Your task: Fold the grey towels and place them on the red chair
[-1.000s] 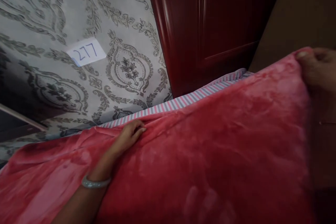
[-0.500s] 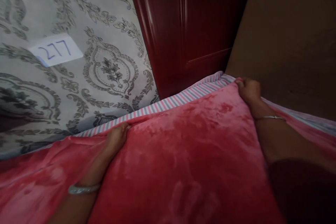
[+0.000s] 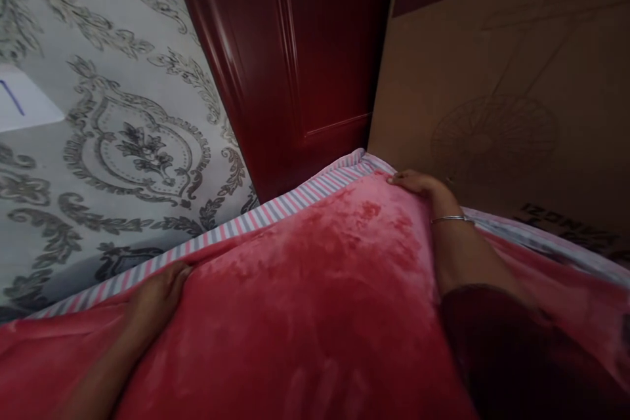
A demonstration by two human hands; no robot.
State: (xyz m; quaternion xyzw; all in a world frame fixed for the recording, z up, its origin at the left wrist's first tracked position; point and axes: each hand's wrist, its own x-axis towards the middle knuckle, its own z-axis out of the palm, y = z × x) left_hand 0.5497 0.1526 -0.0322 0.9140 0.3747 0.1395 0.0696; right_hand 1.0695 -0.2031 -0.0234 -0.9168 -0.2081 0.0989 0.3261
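A plush red blanket (image 3: 315,302) covers the lower half of the view, lying over a pink, grey and white striped sheet (image 3: 256,216) that shows along its far edge. My left hand (image 3: 157,289) rests on the blanket's far edge at the left, fingers pressed down against it. My right hand (image 3: 418,185) lies on the blanket's far corner, fingers curled over the fabric near the striped sheet's corner. A thin bangle sits on my right wrist.
A wall with grey ornamental wallpaper (image 3: 123,144) rises behind the bed at the left, with a white paper label (image 3: 22,105) stuck on it. A dark red wooden door (image 3: 295,59) stands at centre. A large brown cardboard box (image 3: 502,92) leans at the right.
My right hand came down from holding the blanket corner up and now lies on it at the bed's corner. The view swung right, so the label slid to the left edge.
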